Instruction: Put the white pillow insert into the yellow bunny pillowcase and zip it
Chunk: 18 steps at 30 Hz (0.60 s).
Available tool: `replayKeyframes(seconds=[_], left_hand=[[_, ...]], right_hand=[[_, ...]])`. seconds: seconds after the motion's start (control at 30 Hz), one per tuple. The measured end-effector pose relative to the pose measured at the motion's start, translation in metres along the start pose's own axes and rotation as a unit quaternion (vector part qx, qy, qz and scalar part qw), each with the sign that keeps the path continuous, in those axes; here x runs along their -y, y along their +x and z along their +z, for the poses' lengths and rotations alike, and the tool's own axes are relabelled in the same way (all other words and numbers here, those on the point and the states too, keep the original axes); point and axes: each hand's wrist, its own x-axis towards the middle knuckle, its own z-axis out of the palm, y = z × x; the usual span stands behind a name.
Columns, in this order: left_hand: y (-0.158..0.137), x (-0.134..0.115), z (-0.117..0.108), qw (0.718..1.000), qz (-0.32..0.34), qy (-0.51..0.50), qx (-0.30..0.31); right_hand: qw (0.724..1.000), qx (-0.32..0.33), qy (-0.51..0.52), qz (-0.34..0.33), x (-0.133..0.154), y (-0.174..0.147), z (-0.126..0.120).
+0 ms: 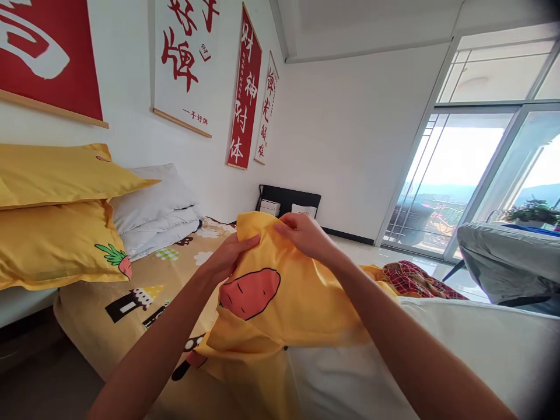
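Note:
A yellow carrot-print fabric cover [301, 291] is bunched up in front of me, with one large orange-red carrot facing me. My left hand [231, 252] pinches its upper left edge between thumb and fingers. On the upper right, the fingers of my right hand [304, 232] are closed on the same cover, a short way from the left hand. Beneath and to the right lies a white quilt-like piece [472, 338], partly hidden by the cover and my right forearm. A small dark spot shows at the cover's lower edge; what it is I cannot tell.
Yellow carrot-print pillows [52, 239] are stacked at the left beside white pillows [153, 195]. Under them spreads a tan patterned sheet [131, 344]. Red plaid fabric [411, 277] lies beyond the cover. A grey covered piece of furniture [503, 262] stands near the glass door [446, 175].

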Motion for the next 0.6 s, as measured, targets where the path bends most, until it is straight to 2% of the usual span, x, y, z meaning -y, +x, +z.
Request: replayKeyframes(seconds=[0.1,0.23,0.37,0.5,0.57,0.6], left_hand=[[-0.004,-0.006,-0.006,1.0,0.023,0.006,-0.003],[-0.004,-0.007,-0.012,1.0,0.016,-0.002,0.01],[0.003,0.0,-0.02,1.0,-0.019,-0.006,-0.018],[0.011,0.005,-0.03,0.997,-0.041,0.042,-0.043],[0.012,0.001,-0.03,0.988,0.023,0.124,-0.089],[0.011,-0.002,-0.028,0.969,0.088,0.179,-0.146]], right_hand=[[0.994,-0.066,-0.077,-0.043,0.007,0.001,0.025],[0.982,-0.09,-0.143,-0.079,-0.001,-0.005,0.035],[0.987,-0.092,-0.111,-0.068,-0.004,-0.013,0.032],[0.993,-0.096,-0.069,-0.021,-0.005,-0.019,0.031],[0.993,-0.089,-0.073,0.007,-0.007,-0.02,0.032],[0.993,-0.087,-0.077,0.02,-0.009,-0.019,0.032]])
